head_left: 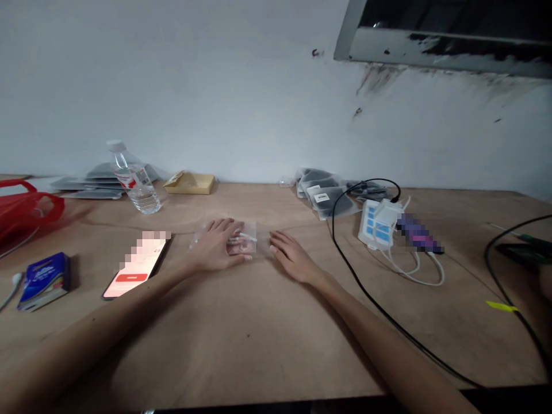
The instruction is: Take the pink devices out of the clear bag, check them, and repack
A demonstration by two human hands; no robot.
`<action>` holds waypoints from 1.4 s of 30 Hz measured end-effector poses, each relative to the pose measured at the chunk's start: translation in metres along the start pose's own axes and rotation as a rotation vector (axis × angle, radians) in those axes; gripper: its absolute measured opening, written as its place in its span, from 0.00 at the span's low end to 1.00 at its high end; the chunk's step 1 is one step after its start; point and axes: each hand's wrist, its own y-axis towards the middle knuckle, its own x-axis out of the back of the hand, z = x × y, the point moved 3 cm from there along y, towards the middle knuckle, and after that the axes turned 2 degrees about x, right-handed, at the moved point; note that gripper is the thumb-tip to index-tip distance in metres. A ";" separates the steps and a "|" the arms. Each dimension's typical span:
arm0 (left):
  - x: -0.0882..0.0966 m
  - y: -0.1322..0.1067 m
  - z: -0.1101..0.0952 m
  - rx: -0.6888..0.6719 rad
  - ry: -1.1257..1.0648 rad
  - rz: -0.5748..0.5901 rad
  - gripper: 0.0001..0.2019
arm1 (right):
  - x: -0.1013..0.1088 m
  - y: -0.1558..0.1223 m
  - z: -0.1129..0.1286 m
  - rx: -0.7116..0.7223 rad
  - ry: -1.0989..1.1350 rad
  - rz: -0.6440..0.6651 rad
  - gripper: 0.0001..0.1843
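A small clear plastic bag (249, 234) with a white cable inside lies flat in the middle of the wooden table (259, 345). My left hand (218, 248) rests palm down on the bag's left part, fingers spread over it. My right hand (291, 256) lies flat on the table at the bag's right edge, fingertips touching the plastic. Neither hand has lifted anything.
A phone (135, 269) with a lit screen lies left of my left hand. Further left are a blue packet (43, 280) and a red bag (21, 210). A water bottle (134, 179), a cardboard box (190, 183), dark bagged items (323, 192), a white power strip (378, 224) and black cables (366, 293) surround the area.
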 end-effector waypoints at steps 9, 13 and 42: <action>-0.014 0.000 -0.006 0.016 0.114 0.077 0.43 | 0.003 -0.003 0.031 0.121 0.114 0.074 0.38; -0.017 -0.001 -0.009 0.064 0.174 0.135 0.47 | 0.002 -0.003 0.036 0.124 0.051 0.158 0.45; 0.015 -0.003 -0.014 -0.002 0.088 0.272 0.23 | -0.001 -0.003 -0.003 -0.129 -0.140 -0.072 0.32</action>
